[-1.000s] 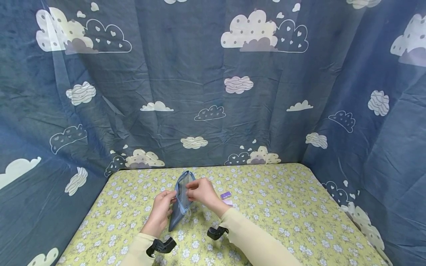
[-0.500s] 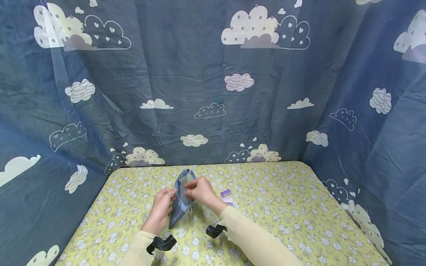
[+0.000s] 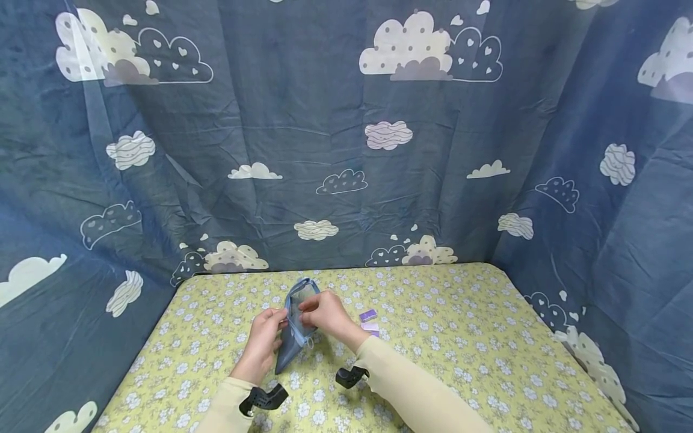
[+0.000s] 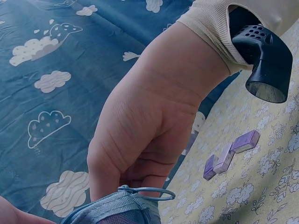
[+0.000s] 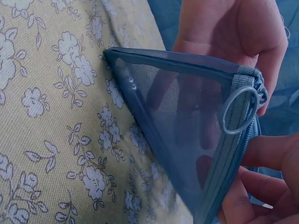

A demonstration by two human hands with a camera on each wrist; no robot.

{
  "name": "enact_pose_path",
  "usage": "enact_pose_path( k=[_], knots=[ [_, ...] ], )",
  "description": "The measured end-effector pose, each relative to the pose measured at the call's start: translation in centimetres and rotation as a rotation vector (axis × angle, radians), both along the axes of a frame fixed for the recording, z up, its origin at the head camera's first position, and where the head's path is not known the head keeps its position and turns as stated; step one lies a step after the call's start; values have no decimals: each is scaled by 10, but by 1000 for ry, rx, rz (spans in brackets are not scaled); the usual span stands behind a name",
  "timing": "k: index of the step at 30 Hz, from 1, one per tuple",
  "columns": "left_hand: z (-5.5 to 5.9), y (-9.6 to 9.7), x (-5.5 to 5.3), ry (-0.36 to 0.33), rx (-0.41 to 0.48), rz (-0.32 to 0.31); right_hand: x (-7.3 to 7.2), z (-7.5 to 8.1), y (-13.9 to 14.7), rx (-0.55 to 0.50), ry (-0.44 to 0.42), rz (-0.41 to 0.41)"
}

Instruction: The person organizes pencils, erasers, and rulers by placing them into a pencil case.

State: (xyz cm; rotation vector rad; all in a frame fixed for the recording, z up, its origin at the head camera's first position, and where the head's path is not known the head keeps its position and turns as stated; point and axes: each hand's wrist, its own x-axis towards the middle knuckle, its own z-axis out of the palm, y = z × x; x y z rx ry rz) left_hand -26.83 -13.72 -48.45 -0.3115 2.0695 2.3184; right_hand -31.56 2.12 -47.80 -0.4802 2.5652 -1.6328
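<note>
A blue mesh zipper pouch stands tilted above the table, its zipped mouth spread apart. My left hand grips its left edge, thumb at the rim and fingers spread behind the mesh in the right wrist view. The fingers of my right hand dip into the mouth; their tips are partly hidden by the rim, and I cannot tell whether they hold anything. A ring-shaped zipper pull hangs at the near end of the zipper. Through the mesh shows a long glossy shape along the bottom seam.
Small purple and lilac blocks lie in a row on the flowered yellow tablecloth, just right of the right hand. A blue cloud-print curtain encloses the table at the back and sides.
Hands and pouch stay in nearly the same place. The right fingers have shifted slightly left and down within the pouch's mouth.
</note>
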Motion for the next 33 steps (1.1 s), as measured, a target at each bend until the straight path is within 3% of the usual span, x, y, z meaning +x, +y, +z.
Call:
enact_pose_path(
  k=[8, 20, 33],
  knots=[
    [-1, 0, 2, -3, 7, -6, 3, 7, 9, 56, 37, -9],
    [-3, 0, -1, 1, 6, 4, 4, 24, 30, 15, 40, -7],
    [-4, -2, -1, 1, 5, -1, 1, 17, 53, 45, 54, -52]
  ],
)
